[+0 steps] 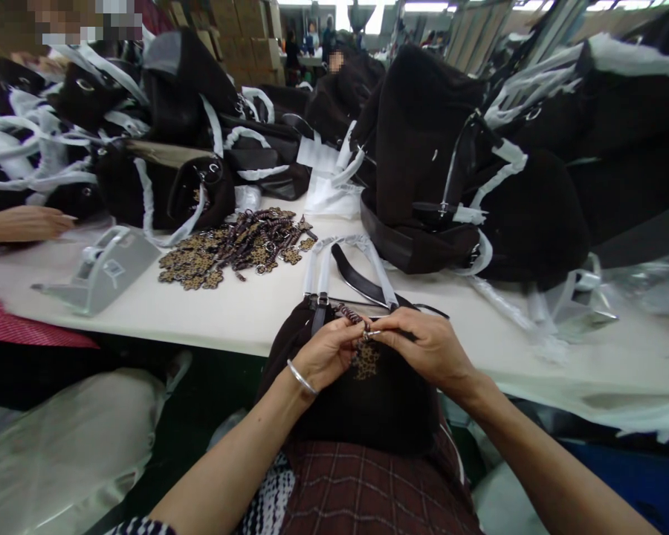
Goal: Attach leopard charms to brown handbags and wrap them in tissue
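Observation:
A dark handbag (362, 416) rests against my lap at the table's edge, its white-wrapped handles (376, 264) standing up. Over its front, a bag charm (366, 362) with a brown braided cord and a patterned flower-like pendant hangs between my hands. My left hand (331, 349), with a silver bangle on the wrist, pinches the charm near its metal fitting. From the other side, the thumb and forefinger of my right hand (427, 345) close on the same fitting. Fingers partly hide the fitting, so I cannot tell whether it is fastened to the bag.
Similar charms lie in a pile (234, 249) on the white table (228, 319). Dark handbags (424, 148) with wrapped handles are heaped behind. Tape dispensers (103, 271) stand at left and right. Another person's hand (25, 224) is at the far left.

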Available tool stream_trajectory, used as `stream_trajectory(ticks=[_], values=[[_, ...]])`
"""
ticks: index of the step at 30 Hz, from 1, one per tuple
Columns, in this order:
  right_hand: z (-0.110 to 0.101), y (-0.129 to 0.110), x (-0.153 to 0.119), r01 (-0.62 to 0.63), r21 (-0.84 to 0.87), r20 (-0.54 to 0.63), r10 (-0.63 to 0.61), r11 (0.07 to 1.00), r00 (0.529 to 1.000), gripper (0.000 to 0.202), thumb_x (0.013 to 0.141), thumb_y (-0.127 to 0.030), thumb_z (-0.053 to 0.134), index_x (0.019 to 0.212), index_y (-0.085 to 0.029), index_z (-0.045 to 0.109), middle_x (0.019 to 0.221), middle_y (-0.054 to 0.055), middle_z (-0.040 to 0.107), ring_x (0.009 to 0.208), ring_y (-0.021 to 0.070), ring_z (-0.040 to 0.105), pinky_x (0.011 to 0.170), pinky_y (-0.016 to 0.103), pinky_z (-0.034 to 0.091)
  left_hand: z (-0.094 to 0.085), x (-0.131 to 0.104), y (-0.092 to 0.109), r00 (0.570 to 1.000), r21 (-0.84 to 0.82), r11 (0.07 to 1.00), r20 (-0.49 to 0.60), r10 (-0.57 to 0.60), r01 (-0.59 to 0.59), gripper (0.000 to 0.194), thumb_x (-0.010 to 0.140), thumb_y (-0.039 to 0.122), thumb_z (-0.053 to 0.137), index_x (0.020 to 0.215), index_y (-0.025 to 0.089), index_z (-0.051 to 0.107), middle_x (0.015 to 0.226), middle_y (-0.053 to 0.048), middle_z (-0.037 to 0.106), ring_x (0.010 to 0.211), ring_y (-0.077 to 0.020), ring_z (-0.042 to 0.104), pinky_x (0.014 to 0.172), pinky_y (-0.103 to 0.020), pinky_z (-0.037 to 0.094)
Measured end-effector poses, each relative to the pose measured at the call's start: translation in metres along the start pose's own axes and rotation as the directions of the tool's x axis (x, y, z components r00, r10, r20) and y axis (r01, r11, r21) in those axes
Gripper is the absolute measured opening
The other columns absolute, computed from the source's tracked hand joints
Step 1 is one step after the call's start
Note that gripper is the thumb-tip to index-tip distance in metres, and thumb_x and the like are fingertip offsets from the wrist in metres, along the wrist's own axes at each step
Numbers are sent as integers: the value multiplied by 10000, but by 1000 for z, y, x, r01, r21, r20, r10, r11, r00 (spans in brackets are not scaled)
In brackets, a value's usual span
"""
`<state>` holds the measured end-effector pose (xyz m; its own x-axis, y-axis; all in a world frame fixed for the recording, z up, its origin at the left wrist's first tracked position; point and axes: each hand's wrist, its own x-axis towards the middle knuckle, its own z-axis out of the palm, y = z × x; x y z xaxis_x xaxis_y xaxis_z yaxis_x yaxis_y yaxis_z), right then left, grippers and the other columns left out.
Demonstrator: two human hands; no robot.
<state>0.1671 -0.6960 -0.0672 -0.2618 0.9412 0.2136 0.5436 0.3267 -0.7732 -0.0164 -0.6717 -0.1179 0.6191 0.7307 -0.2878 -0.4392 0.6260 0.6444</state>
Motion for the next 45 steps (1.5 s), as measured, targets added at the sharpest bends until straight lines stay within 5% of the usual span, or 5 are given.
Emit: stream_trajectory(ticks=[4,9,21,37,45], values=[[-11,-3,1,-323,214,0,331,922,944,237,799,-406,707,900,-194,739,729,44,718,656,187,674,634,298,527,7,-15,10,977,382,917,-128,172,-111,333,864,470,608,912,145,663,838,-47,631,707,-144,568,566,-223,463],[-17,-12,1,-486,472,188,455,735,871,320,731,-443,765,831,-142,717,732,51,705,590,153,669,581,270,551,22,-31,31,794,764,530,-38,607,-369,215,899,367,582,984,212,704,955,-38,676,882,-181,596,843,-271,443],[-4,-10,-14,-489,777,289,466,396,836,318,715,-397,803,876,-139,711,732,33,679,565,101,638,548,229,565,35,-31,14,891,809,461,160,425,-365,176,913,290,543,903,188,686,875,-33,685,829,-192,603,794,-286,444],[15,-9,-21,-507,809,345,459,297,819,310,689,-387,822,847,-143,713,680,-1,633,519,66,568,509,200,510,29,-34,10,935,556,792,-67,347,-254,191,831,334,670,830,145,651,796,-13,626,742,-128,530,726,-238,403],[18,-3,-24,-398,674,124,435,623,892,269,738,-362,778,935,-185,735,855,18,693,695,93,566,649,213,464,21,-29,3,966,229,956,-142,217,-181,208,775,308,738,807,131,634,789,-4,575,692,-86,491,614,-194,380]])
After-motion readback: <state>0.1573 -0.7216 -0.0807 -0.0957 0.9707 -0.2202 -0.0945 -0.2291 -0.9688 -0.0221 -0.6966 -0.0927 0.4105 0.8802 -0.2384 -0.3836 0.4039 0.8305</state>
